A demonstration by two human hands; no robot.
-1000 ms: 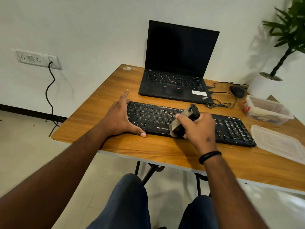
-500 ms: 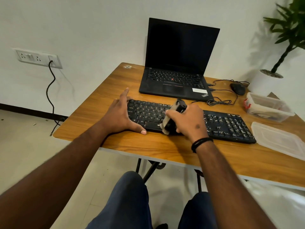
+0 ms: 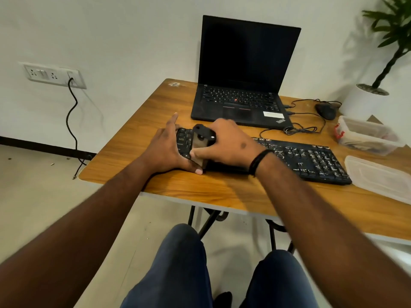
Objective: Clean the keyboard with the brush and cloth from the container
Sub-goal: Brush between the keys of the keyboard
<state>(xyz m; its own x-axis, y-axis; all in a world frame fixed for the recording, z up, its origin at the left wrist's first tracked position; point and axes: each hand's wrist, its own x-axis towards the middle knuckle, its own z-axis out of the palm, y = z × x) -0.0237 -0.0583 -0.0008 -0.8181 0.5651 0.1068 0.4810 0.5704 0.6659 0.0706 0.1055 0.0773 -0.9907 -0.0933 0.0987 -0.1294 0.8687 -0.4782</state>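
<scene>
A black keyboard (image 3: 307, 158) lies across the wooden table (image 3: 222, 192). My right hand (image 3: 226, 143) grips a brush (image 3: 201, 141) with a black top and pale bristles, pressed onto the keyboard's left end. My left hand (image 3: 165, 147) lies flat against the keyboard's left edge, fingers spread, thumb along the front edge just under the brush. The clear plastic container (image 3: 367, 136) stands at the right, with something pale inside that I cannot make out. The middle of the keyboard is hidden under my right hand.
The container's lid (image 3: 380, 176) lies at the right, just past the keyboard. An open black laptop (image 3: 244, 74) stands behind the keyboard, with a mouse (image 3: 325, 110) and coiled cables (image 3: 300, 130) to its right. A potted plant (image 3: 373, 94) is at the far right corner.
My right hand has swept the brush leftward across the keyboard, from its middle to its left end, close to my left hand. The left hand has stayed in place.
</scene>
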